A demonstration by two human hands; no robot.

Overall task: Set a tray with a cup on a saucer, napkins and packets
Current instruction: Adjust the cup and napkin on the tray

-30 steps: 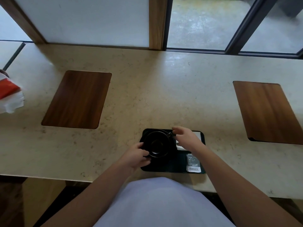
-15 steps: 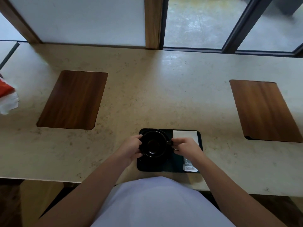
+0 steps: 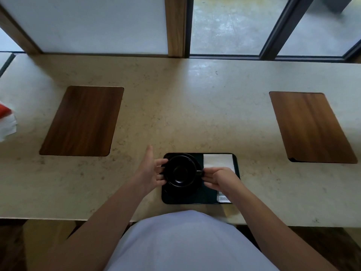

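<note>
Steadying the black cup [image 3: 180, 171] on its saucer [image 3: 196, 185] at the left of the dark tray [image 3: 195, 199], you keep your left hand [image 3: 149, 172] spread wide against the cup's side while your right hand [image 3: 218, 178] pinches narrowly at the handle; turn gently so the saucer stays put. You count one cup, one saucer, one white napkin [image 3: 217, 161] patch whose layers can't be told apart, one visible packet [image 3: 223, 198], and two wooden mats [image 3: 82, 121].

Two wooden mats [image 3: 82, 121] [image 3: 310, 127] lie well apart on the pale counter [image 3: 195, 106].
</note>
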